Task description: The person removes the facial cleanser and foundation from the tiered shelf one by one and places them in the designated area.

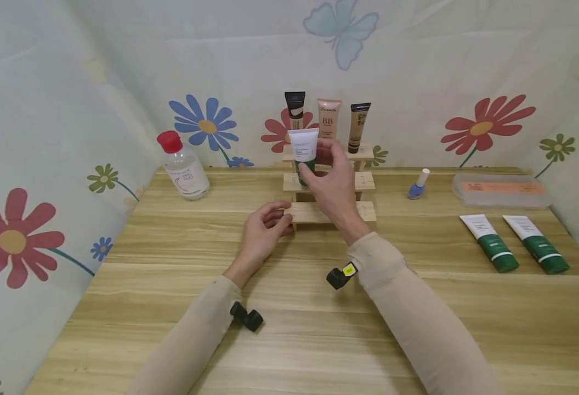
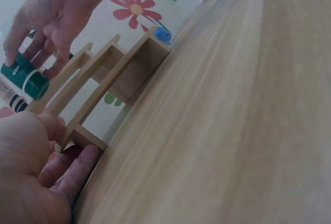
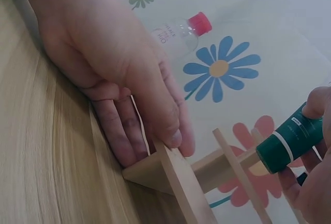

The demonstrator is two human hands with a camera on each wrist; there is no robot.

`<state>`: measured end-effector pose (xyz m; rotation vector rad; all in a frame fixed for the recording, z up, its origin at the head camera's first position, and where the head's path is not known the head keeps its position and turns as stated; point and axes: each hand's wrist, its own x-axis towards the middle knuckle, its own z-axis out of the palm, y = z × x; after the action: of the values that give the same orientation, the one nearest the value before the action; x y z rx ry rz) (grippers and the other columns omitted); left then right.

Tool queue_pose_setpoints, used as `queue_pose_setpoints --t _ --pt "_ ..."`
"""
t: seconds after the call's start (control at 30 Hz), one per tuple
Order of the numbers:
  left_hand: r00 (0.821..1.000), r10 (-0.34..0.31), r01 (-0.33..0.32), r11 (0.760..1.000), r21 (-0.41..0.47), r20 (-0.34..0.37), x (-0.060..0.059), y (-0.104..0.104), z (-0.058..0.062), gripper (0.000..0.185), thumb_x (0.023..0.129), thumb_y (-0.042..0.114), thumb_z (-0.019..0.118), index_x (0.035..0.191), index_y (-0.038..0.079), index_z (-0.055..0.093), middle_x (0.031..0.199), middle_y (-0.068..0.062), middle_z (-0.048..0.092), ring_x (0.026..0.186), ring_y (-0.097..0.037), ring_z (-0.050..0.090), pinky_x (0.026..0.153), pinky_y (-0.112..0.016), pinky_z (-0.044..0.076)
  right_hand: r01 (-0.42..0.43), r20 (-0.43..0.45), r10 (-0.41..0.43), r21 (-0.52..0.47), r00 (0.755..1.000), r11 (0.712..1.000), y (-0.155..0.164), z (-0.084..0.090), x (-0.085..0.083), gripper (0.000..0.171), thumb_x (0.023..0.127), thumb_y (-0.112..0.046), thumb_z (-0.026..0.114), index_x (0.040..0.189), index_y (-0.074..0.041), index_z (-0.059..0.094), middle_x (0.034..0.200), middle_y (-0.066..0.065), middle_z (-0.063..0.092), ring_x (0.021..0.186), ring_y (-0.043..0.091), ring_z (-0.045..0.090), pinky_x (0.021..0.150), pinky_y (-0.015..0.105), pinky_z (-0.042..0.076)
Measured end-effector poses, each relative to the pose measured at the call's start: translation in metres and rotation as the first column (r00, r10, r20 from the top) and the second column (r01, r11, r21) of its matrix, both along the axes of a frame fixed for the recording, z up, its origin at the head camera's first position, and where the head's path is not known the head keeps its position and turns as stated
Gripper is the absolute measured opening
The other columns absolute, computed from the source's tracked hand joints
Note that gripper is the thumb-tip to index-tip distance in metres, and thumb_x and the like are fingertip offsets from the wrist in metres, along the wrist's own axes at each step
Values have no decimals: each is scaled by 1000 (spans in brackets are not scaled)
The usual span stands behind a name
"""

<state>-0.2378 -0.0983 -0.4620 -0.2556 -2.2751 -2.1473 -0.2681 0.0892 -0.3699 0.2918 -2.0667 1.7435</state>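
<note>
A small wooden stepped rack stands mid-table. My left hand holds the left end of its lowest step, thumb on top and fingers against the side, as the right wrist view shows for the left hand on the rack. My right hand grips a white tube with a green cap, cap down, just above the middle step. The tube's green cap and my right hand also show in the left wrist view. Three tubes stand on the top step.
A clear bottle with a red cap stands at the back left. Right of the rack are a blue nail polish bottle, a clear lidded box and two more white and green tubes lying flat. A flowered cloth backs the table.
</note>
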Motion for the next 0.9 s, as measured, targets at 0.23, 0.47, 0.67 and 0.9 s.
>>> queue_pose_setpoints --t 0.23,0.47,0.67,0.9 --pt "1000 -3 3 1000 -13 4 0 1 -1 32 109 8 74 141 2 73 117 -20 75 107 -33 79 90 -36 73 24 -28 -25 -40 999 999 20 8 12 49 100 -8 81 146 -8 64 132 12 71 117 23 71 91 32 66" --pt "1000 -4 4 1000 -16 4 0 2 -1 31 109 9 74 140 6 74 117 -18 73 107 -33 78 91 -35 72 63 -34 -65 -52 997 997 47 14 24 48 103 -8 79 149 -10 64 135 11 68 116 21 67 89 31 62" --pt "1000 -5 5 1000 -11 9 1 2 -1 31 110 9 74 141 5 73 117 -19 72 109 -33 78 93 -35 72 95 -57 -100 -85 993 992 71 21 35 47 102 -6 78 147 -7 65 131 9 69 112 20 66 85 28 61" --pt "1000 -1 1 1000 -5 19 1 0 -2 33 109 9 74 142 7 73 120 -19 71 111 -34 77 93 -35 72 157 -110 -166 -90 980 984 98 26 46 46 101 -3 79 145 -5 66 127 2 69 110 18 67 82 25 61"
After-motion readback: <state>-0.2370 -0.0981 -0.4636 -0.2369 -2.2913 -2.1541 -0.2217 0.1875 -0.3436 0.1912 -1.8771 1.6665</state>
